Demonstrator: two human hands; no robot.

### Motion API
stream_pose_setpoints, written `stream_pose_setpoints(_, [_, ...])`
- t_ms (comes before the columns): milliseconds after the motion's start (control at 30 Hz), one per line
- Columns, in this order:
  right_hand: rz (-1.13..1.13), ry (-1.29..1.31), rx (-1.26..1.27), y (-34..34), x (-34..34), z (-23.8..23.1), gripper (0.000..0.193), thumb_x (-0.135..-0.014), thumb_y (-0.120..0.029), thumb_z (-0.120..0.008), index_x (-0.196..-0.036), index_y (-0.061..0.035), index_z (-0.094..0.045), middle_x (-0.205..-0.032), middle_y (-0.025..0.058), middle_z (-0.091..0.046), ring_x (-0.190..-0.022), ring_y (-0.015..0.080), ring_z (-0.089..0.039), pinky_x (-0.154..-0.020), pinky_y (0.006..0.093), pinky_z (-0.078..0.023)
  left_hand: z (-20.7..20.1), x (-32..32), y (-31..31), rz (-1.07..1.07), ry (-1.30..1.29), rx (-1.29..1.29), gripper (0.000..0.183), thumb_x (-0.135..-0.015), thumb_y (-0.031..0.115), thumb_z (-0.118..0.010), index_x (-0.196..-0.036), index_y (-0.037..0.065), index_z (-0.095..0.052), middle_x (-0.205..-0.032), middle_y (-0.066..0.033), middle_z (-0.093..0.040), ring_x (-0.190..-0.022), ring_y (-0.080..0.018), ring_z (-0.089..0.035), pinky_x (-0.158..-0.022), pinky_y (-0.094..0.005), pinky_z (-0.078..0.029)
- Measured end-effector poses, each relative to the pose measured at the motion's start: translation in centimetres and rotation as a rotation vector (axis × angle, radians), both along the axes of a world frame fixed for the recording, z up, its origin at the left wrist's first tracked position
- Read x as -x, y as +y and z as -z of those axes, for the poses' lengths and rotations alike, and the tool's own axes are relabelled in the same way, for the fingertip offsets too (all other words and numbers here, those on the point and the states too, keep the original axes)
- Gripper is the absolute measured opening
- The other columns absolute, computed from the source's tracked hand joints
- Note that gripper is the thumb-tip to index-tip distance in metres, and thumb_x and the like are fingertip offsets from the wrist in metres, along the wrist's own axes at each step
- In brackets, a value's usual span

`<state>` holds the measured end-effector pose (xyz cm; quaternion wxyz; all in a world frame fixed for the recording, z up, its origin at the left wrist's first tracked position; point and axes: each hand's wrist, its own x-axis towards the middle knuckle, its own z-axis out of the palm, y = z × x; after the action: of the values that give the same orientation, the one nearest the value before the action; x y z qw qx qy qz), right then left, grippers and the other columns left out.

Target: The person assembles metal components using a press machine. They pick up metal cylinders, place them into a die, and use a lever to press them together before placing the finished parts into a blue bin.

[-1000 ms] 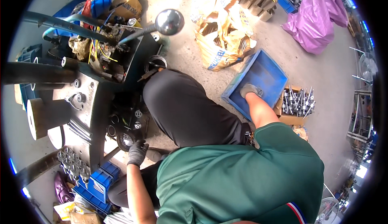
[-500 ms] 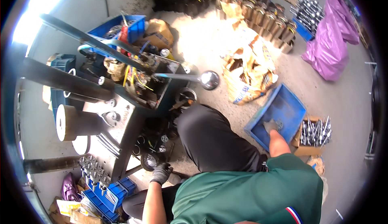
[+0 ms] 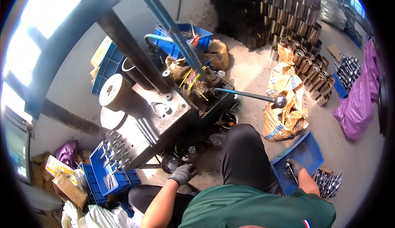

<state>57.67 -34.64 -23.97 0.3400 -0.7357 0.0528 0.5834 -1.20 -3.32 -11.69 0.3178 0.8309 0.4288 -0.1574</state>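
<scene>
My right hand, in a grey glove, is down inside a blue plastic bin at the right. Its fingers are closed on a thin metal rod. Small round metal parts lie in the bin beside it. My left hand, also gloved, is near my left knee, below the work table's front edge. Its fingers are curled, and whether it holds anything is too small to make out. On the metal table lie several rods and upright metal parts with shafts.
A lever with a ball knob juts out over the floor. A torn paper sack stands before stacked metal cylinders. Beside the bin is a box of shafted metal parts. Blue crates are at the left.
The view has turned left, so the scene sits further right. My right hand has come up a little inside the bin, and a thin rod now shows in it. My left hand stays near my knee.
</scene>
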Motion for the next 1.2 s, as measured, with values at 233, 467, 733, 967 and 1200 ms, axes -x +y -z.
stream_pose_setpoints(233, [-0.357,-0.044,-0.672,12.1,1.9,-19.7,0.067,-0.079,-0.032,-0.081,-0.136,-0.0080,-0.055,-0.100,0.0123,-0.073,-0.059,0.0168,-0.061,-0.046,0.0298,-0.050,-5.7,-1.8,0.9,-0.064,-0.293,-0.094,0.044,-0.099,0.037,-0.065,-0.128,0.005,-0.063,-0.117,-0.0230,-0.066,-0.111,-0.0424,-0.063,-0.095,-0.0492,-0.052])
stream_pose_setpoints(467, [-0.645,-0.020,-0.991,24.1,18.8,-35.9,0.082,-0.084,-0.041,-0.083,-0.148,-0.0057,-0.046,-0.114,0.0131,-0.071,-0.062,0.0131,-0.063,-0.053,0.0263,-0.052,-9.6,-3.8,0.9,-0.038,-0.491,-0.226,0.038,-0.099,0.030,-0.065,-0.130,0.007,-0.063,-0.118,-0.0191,-0.068,-0.112,-0.0391,-0.065,-0.097,-0.0471,-0.052])
stream_pose_setpoints(733, [-0.596,0.230,-1.180,34.8,37.8,-33.0,0.074,-0.092,-0.042,-0.079,-0.146,-0.0050,-0.045,-0.115,0.0103,-0.071,-0.077,0.0153,-0.069,-0.068,0.0305,-0.060,-12.4,-3.7,-0.5,-0.438,-1.377,0.433,0.041,-0.101,0.009,-0.064,-0.140,0.002,-0.054,-0.121,-0.0116,-0.068,-0.115,-0.0164,-0.062,-0.102,-0.0334,-0.052])
stream_pose_setpoints(967, [-0.532,0.247,-1.278,37.5,44.0,-32.0,0.062,-0.092,-0.036,-0.079,-0.137,-0.0084,-0.047,-0.123,0.0127,-0.066,-0.104,0.0236,-0.071,-0.091,0.0377,-0.060,-13.3,-2.0,-0.2,-0.797,-1.335,0.371,0.037,-0.103,0.012,-0.060,-0.138,-0.001,-0.054,-0.119,-0.0097,-0.067,-0.109,-0.0155,-0.061,-0.095,-0.0328,-0.052])
stream_pose_setpoints(1200, [-0.383,0.249,-1.437,43.2,42.4,-33.7,0.036,-0.095,-0.026,-0.077,-0.125,-0.0126,-0.061,-0.115,0.0061,-0.069,-0.110,0.0235,-0.067,-0.081,0.0317,-0.058,-10.4,-3.4,-2.7,-1.118,-1.374,0.895,0.016,-0.107,0.012,-0.053,-0.121,0.006,-0.055,-0.104,-0.0108,-0.069,-0.089,-0.0241,-0.071,-0.073,-0.0378,-0.064])
